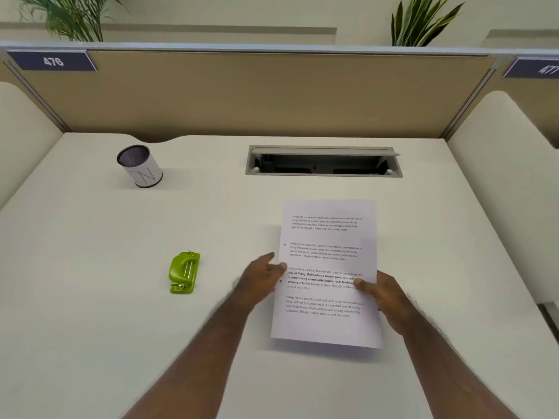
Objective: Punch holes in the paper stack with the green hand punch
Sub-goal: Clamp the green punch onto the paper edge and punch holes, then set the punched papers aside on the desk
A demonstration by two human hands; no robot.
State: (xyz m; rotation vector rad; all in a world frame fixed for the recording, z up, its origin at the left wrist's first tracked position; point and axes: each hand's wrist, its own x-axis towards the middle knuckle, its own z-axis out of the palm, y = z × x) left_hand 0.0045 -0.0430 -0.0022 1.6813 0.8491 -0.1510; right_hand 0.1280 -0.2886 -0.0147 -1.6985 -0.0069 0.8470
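Observation:
A white paper stack (328, 237) with printed paragraphs is held slightly above the desk, right of centre. A small hole shows near its left margin. My right hand (385, 300) grips the stack's right edge, thumb on top. My left hand (261, 278) touches the stack's left edge with its fingertips, fingers loosely apart. The green hand punch (184, 272) lies alone on the desk, well to the left of my left hand, untouched.
A mesh pen cup with a white label (139, 166) stands at the back left. An open cable tray (323, 161) is set into the desk behind the paper. A tan divider panel (272, 95) closes the far edge; white side panels flank the desk.

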